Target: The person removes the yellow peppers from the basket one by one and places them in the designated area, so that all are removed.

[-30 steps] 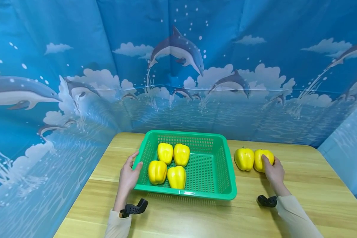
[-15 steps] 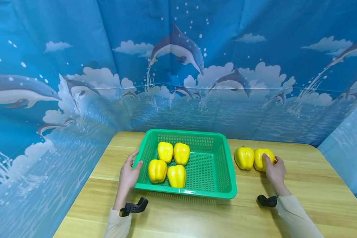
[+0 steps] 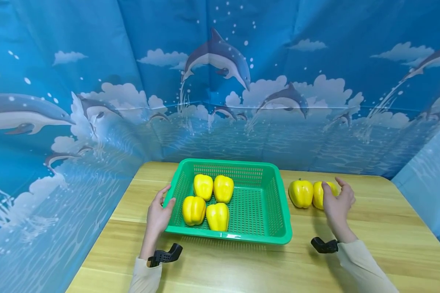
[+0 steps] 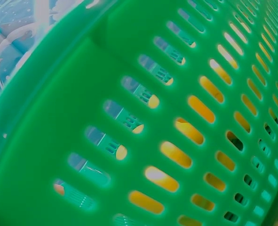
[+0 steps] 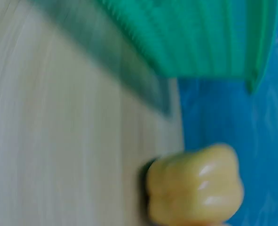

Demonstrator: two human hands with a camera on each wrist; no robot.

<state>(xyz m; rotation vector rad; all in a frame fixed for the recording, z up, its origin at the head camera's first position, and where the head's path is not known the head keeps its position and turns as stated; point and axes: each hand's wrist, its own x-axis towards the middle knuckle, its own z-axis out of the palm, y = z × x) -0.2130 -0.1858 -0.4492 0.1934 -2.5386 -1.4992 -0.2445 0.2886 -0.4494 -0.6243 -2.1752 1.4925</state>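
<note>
In the head view, my left hand grips the left rim of a green plastic basket, thumb over the edge. The left wrist view is filled by the slotted basket wall, with yellow showing through the slots. Several yellow bell peppers lie in the basket's left half. On the table to its right sit two more, a left bell pepper and a right bell pepper. My right hand is just above and before the right one, fingers spread, holding nothing and partly hiding it. One bell pepper shows blurred in the right wrist view.
The wooden table carries the basket near its back edge. A blue dolphin-print curtain hangs right behind it and along both sides. Each wrist wears a black camera mount; the right camera mount hangs over the table.
My right hand has let go of the right bell pepper, its fingers opening and rising slightly off it. The left hand, basket and peppers have stayed in place.
</note>
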